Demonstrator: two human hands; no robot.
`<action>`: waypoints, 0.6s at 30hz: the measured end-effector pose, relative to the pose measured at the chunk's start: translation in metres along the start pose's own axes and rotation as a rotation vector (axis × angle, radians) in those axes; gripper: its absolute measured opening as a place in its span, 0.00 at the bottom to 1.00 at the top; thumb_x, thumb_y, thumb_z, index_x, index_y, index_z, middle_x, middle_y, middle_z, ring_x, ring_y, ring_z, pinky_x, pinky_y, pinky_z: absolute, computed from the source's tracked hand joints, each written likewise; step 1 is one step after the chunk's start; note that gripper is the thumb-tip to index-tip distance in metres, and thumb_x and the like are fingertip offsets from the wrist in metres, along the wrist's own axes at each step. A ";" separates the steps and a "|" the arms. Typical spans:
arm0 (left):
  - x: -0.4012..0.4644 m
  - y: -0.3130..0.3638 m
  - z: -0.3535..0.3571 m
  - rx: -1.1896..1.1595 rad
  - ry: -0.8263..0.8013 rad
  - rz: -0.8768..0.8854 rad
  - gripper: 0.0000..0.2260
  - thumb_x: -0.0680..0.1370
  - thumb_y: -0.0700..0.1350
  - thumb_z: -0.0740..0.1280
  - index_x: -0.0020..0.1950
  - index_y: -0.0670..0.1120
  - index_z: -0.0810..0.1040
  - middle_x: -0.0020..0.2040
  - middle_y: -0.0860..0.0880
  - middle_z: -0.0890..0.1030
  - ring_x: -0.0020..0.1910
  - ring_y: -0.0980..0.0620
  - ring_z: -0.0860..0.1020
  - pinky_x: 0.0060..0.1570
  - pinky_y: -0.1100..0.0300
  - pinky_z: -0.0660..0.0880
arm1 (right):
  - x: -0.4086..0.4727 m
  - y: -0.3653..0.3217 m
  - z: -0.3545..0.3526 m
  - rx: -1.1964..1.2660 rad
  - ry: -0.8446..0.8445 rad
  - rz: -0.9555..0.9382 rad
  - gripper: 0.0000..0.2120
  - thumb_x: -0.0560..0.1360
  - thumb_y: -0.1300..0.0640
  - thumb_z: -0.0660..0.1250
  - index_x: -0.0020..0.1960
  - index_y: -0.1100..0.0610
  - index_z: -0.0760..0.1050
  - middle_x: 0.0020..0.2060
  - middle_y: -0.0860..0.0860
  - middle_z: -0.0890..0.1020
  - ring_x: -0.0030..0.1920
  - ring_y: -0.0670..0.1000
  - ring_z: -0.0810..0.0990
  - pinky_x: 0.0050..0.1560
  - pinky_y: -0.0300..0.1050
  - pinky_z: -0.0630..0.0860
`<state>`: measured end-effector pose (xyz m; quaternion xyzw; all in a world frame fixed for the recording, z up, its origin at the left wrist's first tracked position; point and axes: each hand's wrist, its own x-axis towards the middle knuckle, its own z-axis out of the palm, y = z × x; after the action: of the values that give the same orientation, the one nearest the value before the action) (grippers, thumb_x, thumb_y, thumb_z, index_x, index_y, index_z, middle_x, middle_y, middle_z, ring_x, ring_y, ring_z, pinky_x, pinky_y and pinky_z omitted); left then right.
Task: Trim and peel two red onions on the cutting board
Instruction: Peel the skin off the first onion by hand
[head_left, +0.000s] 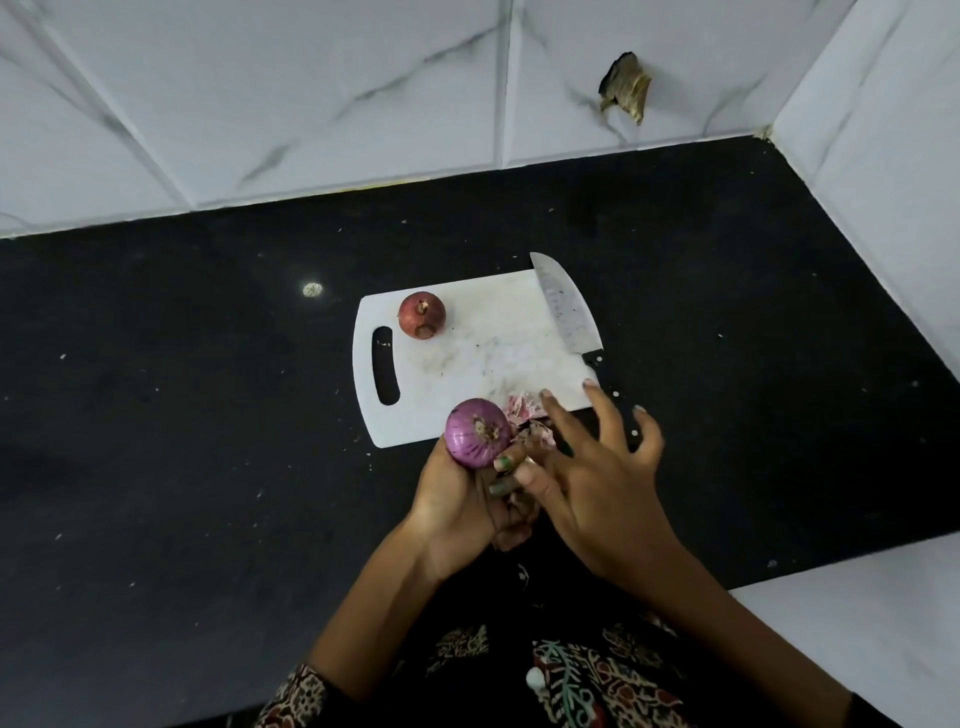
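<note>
On the black counter (182, 415) lies a white cutting board (483, 343), its handle slot to the left. Near the board's far left corner sits an unpeeled red onion (422, 315), still in its brown-red outer skin. A broad kitchen knife (567, 312) rests along the board's right edge, blade pointing away and its dark handle partly hidden behind the right hand's fingers. Just over the board's near edge, the left hand (462, 504) grips a second red onion (478, 433), fingers curled round its underside; this one shows glossy purple flesh, with the trimmed end facing up. Beside it, loose papery peel scraps (524, 415) lie at the board's near edge. The right hand (597, 478) hovers over them with fingers spread and straight, holding nothing, its thumb near the left hand's fingertips. White marbled tiles (311, 104) line the wall behind.
</note>
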<state>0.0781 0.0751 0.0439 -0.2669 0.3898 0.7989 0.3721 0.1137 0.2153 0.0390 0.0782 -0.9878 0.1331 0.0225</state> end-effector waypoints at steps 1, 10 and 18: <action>0.000 0.001 0.000 -0.007 0.024 0.004 0.23 0.82 0.55 0.47 0.34 0.45 0.68 0.25 0.51 0.65 0.20 0.54 0.66 0.27 0.63 0.56 | 0.001 0.003 -0.001 0.019 0.053 0.039 0.29 0.80 0.38 0.44 0.49 0.49 0.81 0.57 0.47 0.81 0.67 0.54 0.69 0.61 0.56 0.57; 0.003 -0.008 0.010 0.248 0.236 0.347 0.24 0.78 0.60 0.59 0.60 0.40 0.73 0.52 0.36 0.80 0.45 0.43 0.82 0.46 0.48 0.81 | 0.022 -0.007 -0.022 1.096 -0.009 0.313 0.10 0.81 0.63 0.57 0.50 0.51 0.73 0.42 0.47 0.80 0.38 0.46 0.80 0.38 0.41 0.78; -0.003 0.001 0.012 0.109 0.170 0.363 0.15 0.84 0.44 0.52 0.54 0.41 0.77 0.47 0.45 0.83 0.42 0.53 0.82 0.40 0.63 0.79 | 0.027 0.002 -0.024 0.855 0.089 0.355 0.20 0.78 0.53 0.53 0.35 0.66 0.66 0.28 0.65 0.70 0.29 0.61 0.69 0.36 0.63 0.70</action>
<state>0.0776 0.0834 0.0528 -0.2384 0.5041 0.8052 0.2016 0.0868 0.2198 0.0632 -0.0957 -0.8404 0.5334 0.0073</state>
